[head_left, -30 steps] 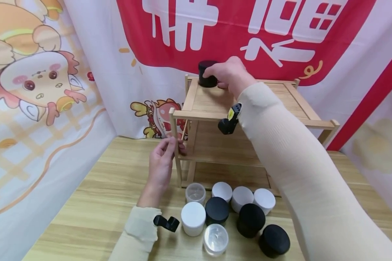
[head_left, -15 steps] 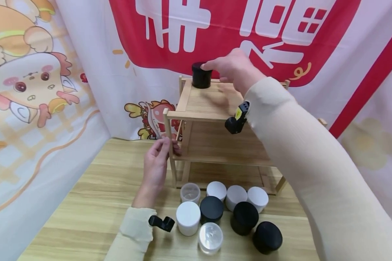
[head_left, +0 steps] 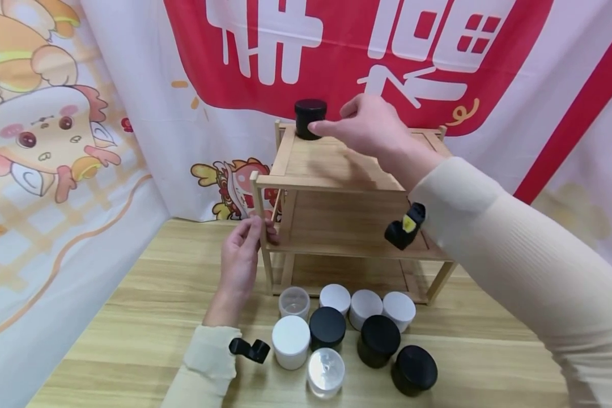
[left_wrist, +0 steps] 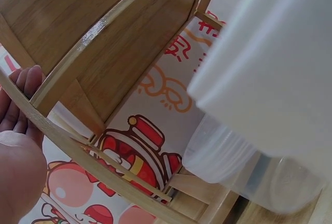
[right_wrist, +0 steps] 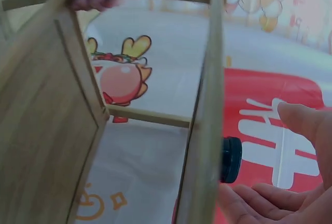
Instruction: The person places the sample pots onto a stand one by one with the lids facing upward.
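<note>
A three-tier wooden shelf [head_left: 316,182] stands on the table. On the back left corner of its top board sits a black lidded jar [head_left: 306,115], upright. Beside this jar, on its right, my right hand [head_left: 372,127] is spread, thumb apart from the fingers; the thumb overlaps the jar in the head view. The right wrist view shows a gap between that thumb [right_wrist: 298,117] and the jar [right_wrist: 232,159]. My left hand [head_left: 239,255] holds the shelf's front left post at about middle-board height, fingertips [left_wrist: 32,79] reaching behind it.
In front of the shelf stand several jars: black ones [head_left: 379,340], white ones [head_left: 290,337] and translucent ones [head_left: 326,371]. They sit close together on the wooden table [head_left: 132,317]. A printed cloth [head_left: 224,130] hangs right behind the shelf.
My right hand has let go of the black jar and drawn back to the right, its fingers spreading. The jar stays on the top board. My left hand keeps its hold on the post.
</note>
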Available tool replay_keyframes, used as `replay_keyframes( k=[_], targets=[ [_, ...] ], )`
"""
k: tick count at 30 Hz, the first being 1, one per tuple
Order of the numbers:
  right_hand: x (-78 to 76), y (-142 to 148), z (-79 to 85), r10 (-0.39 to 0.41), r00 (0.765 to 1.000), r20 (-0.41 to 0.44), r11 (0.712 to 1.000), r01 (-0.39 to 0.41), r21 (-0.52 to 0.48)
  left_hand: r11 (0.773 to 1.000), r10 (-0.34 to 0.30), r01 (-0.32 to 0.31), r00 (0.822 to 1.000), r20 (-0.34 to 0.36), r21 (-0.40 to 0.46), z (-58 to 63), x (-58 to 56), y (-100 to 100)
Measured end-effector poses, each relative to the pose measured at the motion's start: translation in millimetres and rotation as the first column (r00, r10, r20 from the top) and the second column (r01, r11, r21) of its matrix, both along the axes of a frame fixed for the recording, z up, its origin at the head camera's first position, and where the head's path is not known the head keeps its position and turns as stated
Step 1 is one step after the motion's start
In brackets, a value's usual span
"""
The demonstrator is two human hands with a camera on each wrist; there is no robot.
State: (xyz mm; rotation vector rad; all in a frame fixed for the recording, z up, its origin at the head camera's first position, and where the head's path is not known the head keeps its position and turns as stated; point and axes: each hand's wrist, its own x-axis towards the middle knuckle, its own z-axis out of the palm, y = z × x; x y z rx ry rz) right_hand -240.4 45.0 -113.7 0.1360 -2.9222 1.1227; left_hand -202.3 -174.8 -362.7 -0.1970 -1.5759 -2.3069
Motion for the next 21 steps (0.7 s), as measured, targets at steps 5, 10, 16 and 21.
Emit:
replay_keyframes(
  k=[5, 10, 16, 21],
  targets=[
    [11.4, 18.6, -14.5, 0.061, 0.998, -0.020, 0.993, -0.063, -0.102, 1.000, -0.005, 0.005, 1.000, 0.003, 0.007, 0.0, -0.4, -0.5],
    [18.8, 46.9, -25.6, 0.149, 0.989, 0.003, 0.978, -0.147, -0.148, 1.000, -0.011, 0.011, 1.000, 0.006, -0.002, -0.4, 0.2, -1.2],
    [30.6, 77.3, -38.2, 0.197, 0.980, -0.009, 0.953, -0.193, -0.235, 1.000, -0.021, 0.021, 1.000, 0.003, -0.011, 0.4, 1.8, -1.9],
    [45.5, 97.5, -49.2, 0.227, 0.970, -0.088, 0.888, -0.244, -0.389, 1.000, -0.027, 0.028, 1.000, -0.009, 0.009, 0.9, 0.9, -0.3]
  ],
)
